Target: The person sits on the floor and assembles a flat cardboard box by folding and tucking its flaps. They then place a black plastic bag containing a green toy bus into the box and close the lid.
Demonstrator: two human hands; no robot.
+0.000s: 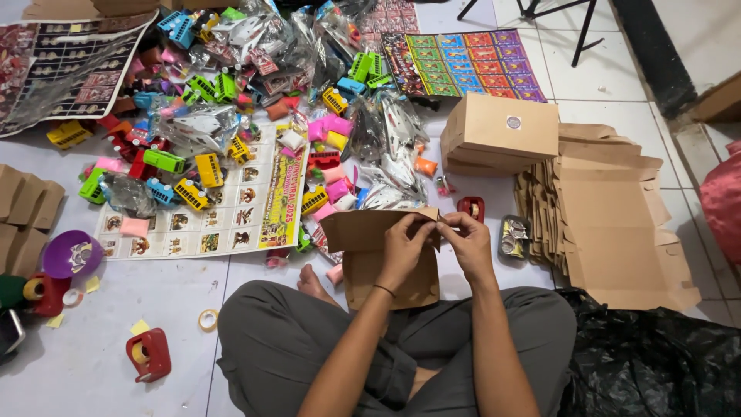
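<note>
Left hand and right hand, fingers pinched shut on cardboard box flap, red tape dispenser at 12 o'clock, floor beneath.

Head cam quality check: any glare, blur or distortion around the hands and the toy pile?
Head view: even, soft light with faint shadows; left hand and right hand on the brown cardboard box look sharp, no motion blur; plastic bags in the toy pile throw white glare that hides some toys; floor tile lines splay toward the edges, so there is wide-angle stretch.
</note>
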